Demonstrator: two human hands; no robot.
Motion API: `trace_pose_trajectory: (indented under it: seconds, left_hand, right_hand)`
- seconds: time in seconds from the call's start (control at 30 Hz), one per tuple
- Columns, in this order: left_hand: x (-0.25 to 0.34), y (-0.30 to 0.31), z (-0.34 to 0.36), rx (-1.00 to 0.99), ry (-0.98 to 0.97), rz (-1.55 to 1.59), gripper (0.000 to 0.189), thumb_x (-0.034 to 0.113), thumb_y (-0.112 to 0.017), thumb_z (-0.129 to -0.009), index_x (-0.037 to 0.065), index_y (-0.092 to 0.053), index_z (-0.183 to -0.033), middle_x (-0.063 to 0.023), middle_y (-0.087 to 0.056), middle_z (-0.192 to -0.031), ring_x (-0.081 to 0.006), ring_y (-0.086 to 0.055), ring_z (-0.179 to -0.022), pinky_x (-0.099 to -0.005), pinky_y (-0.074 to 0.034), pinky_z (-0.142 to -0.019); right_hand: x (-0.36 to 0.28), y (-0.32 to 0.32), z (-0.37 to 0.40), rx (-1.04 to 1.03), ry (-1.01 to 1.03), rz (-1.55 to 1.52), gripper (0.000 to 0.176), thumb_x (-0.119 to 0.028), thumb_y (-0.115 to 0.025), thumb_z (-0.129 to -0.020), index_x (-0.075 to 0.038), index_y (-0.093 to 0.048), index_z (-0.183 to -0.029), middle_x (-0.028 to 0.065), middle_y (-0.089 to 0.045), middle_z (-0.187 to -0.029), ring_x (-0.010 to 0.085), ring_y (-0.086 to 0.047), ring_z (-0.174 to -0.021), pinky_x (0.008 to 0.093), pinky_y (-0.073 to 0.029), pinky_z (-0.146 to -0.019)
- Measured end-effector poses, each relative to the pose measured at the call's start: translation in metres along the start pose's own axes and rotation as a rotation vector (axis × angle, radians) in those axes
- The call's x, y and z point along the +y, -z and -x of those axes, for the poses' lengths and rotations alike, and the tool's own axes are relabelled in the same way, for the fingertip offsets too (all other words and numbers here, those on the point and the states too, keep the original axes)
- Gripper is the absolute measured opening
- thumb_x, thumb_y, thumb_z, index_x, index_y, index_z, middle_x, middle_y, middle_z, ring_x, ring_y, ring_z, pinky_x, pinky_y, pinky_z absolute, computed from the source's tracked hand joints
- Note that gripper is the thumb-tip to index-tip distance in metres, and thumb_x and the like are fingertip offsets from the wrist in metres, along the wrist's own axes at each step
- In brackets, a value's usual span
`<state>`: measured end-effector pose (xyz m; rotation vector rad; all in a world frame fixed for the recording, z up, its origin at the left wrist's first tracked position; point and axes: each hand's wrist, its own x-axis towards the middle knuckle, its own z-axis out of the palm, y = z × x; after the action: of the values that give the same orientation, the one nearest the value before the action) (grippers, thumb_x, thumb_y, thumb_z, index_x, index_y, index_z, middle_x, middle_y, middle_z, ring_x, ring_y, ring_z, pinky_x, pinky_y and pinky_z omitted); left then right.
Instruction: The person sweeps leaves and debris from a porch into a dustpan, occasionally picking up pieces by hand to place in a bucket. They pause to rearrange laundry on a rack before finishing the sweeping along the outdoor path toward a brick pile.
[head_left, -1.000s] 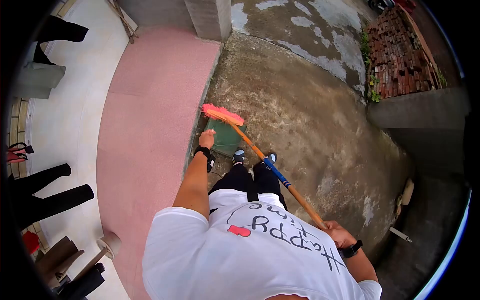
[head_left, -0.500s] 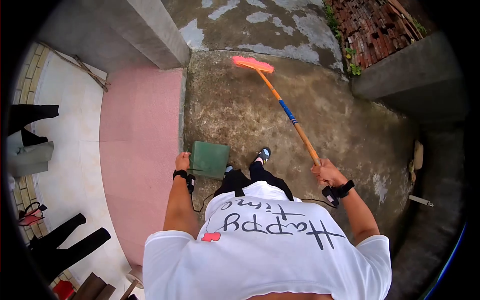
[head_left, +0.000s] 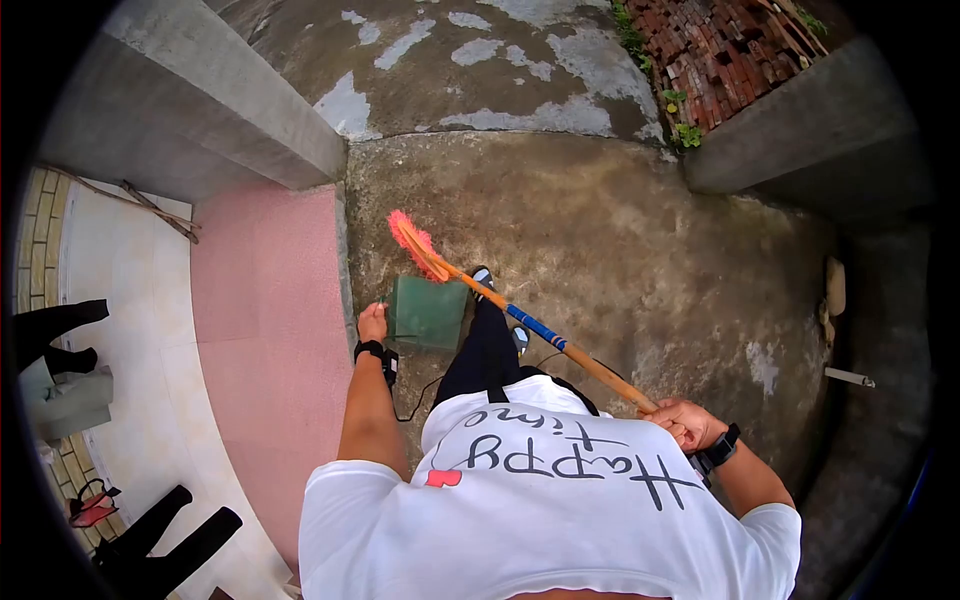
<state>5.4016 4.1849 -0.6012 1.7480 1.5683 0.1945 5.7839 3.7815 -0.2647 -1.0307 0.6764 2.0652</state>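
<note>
My right hand (head_left: 686,424) is closed round the end of the wooden handle of a broom (head_left: 536,327), beside my white shirt. The broom's pink-red bristle head (head_left: 416,245) lies at the upper left edge of a green dustpan (head_left: 428,314). At the dustpan's left side my left hand (head_left: 372,322) is closed on its thin handle, which is mostly hidden by the fingers. Both wrists carry black straps with small devices.
A pink raised floor (head_left: 265,350) with a concrete edge runs along the left. Grey walls (head_left: 240,95) stand at both sides. Stacked bricks (head_left: 715,60) lie at the upper right, and a white pipe (head_left: 850,377) sticks out at right. My feet are beside the dustpan.
The broom head has come from far ahead back to the dustpan, swinging left. My right hand has moved closer to my body. My feet have shifted, and the view has moved forward.
</note>
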Motion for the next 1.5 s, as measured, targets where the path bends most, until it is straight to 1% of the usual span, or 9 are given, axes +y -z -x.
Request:
trace_pose_trajectory:
  seconds: [0.43, 0.7, 0.77, 0.97, 1.0, 1.1, 1.27, 1.37, 1.5]
  left_hand:
    - [0.098, -0.042, -0.112, -0.059, -0.213, -0.083, 0.026, 0.03, -0.043, -0.082, 0.012, -0.059, -0.088, -0.016, -0.058, -0.083, -0.0368, -0.053, -0.078, -0.0424, -0.042, -0.067]
    - [0.131, -0.055, -0.172, -0.135, -0.103, -0.222, 0.028, 0.031, -0.041, -0.082, 0.011, -0.061, -0.083, -0.0179, -0.057, -0.081, -0.0372, -0.052, -0.079, -0.0444, -0.041, -0.068]
    - [0.144, -0.062, -0.182, -0.162, -0.096, -0.251, 0.028, 0.03, -0.041, -0.082, 0.01, -0.061, -0.084, -0.0179, -0.057, -0.083, -0.037, -0.052, -0.08, -0.0438, -0.041, -0.069]
    - [0.175, -0.053, -0.209, -0.215, -0.091, -0.216, 0.03, 0.03, -0.042, -0.083, 0.007, -0.06, -0.088, -0.0163, -0.058, -0.087, -0.0344, -0.053, -0.084, -0.0418, -0.043, -0.072]
    - [0.176, -0.05, -0.215, -0.193, -0.119, -0.206, 0.029, 0.03, -0.042, -0.082, 0.008, -0.06, -0.088, -0.0164, -0.058, -0.086, -0.0347, -0.053, -0.083, -0.0416, -0.043, -0.071]
    - [0.174, -0.043, -0.234, -0.087, -0.257, -0.171, 0.027, 0.028, -0.045, -0.08, 0.007, -0.061, -0.085, -0.0164, -0.058, -0.068, -0.03, -0.058, -0.068, -0.0371, -0.045, -0.062]
    - [0.161, -0.06, -0.284, -0.087, -0.145, 0.004, 0.028, 0.026, -0.044, -0.083, 0.004, -0.061, -0.087, -0.0083, -0.05, -0.048, -0.0158, -0.051, -0.04, -0.0299, -0.042, -0.04]
    - [0.186, -0.065, -0.314, 0.024, -0.185, -0.092, 0.029, 0.026, -0.043, -0.085, 0.002, -0.06, -0.086, -0.0065, -0.049, -0.047, -0.0143, -0.047, -0.035, -0.0284, -0.039, -0.037]
    - [0.273, -0.042, -0.335, -0.043, 0.102, 0.122, 0.029, 0.026, -0.044, -0.083, 0.002, -0.06, -0.086, -0.0111, -0.053, -0.054, -0.0206, -0.053, -0.043, -0.0334, -0.042, -0.044]
  right_hand:
    - [-0.169, -0.073, -0.056, 0.412, 0.311, 0.665, 0.021, -0.008, -0.051, -0.075, -0.009, -0.035, -0.061, -0.0026, -0.032, -0.048, 0.0066, -0.029, -0.032, 0.023, -0.019, -0.028]
    - [-0.212, -0.094, -0.047, 0.178, 0.072, 0.24, 0.02, -0.005, -0.048, -0.082, -0.009, -0.035, -0.069, -0.0073, -0.027, -0.048, 0.0025, -0.023, -0.031, 0.0188, -0.016, -0.026]
    - [-0.212, -0.104, -0.03, 0.289, 0.024, 0.371, 0.011, -0.004, -0.048, -0.083, -0.007, -0.041, -0.074, -0.0085, -0.028, -0.048, 0.0004, -0.025, -0.031, 0.0165, -0.017, -0.024]
    - [-0.275, -0.098, 0.004, 0.005, -0.038, 0.038, 0.015, -0.007, -0.048, -0.083, -0.007, -0.044, -0.069, -0.007, -0.033, -0.047, -0.0005, -0.031, -0.032, 0.016, -0.022, -0.025]
    - [-0.289, -0.118, 0.014, 0.122, 0.016, 0.114, 0.015, -0.007, -0.047, -0.084, -0.005, -0.046, -0.068, -0.0073, -0.033, -0.047, -0.0004, -0.03, -0.032, 0.0158, -0.022, -0.026]
    - [-0.335, -0.07, 0.011, -0.105, -0.003, 0.066, 0.007, -0.005, -0.044, -0.085, -0.005, -0.044, -0.078, -0.0087, -0.031, -0.049, -0.0014, -0.026, -0.033, 0.0155, -0.019, -0.026]
    - [-0.427, -0.069, 0.03, -0.019, 0.199, 0.206, 0.017, -0.006, -0.049, -0.082, -0.008, -0.038, -0.069, -0.0081, -0.027, -0.049, 0.0004, -0.024, -0.033, 0.0182, -0.017, -0.028]
    - [-0.494, -0.073, 0.041, 0.049, 0.322, 0.261, 0.019, -0.004, -0.05, -0.08, -0.009, -0.035, -0.069, -0.0075, -0.027, -0.049, 0.0012, -0.023, -0.033, 0.0187, -0.015, -0.029]
    - [-0.578, -0.061, 0.038, 0.129, 0.438, 0.255, 0.024, -0.002, -0.049, -0.079, -0.011, -0.032, -0.066, -0.0066, -0.027, -0.049, 0.0017, -0.023, -0.034, 0.0198, -0.016, -0.031]
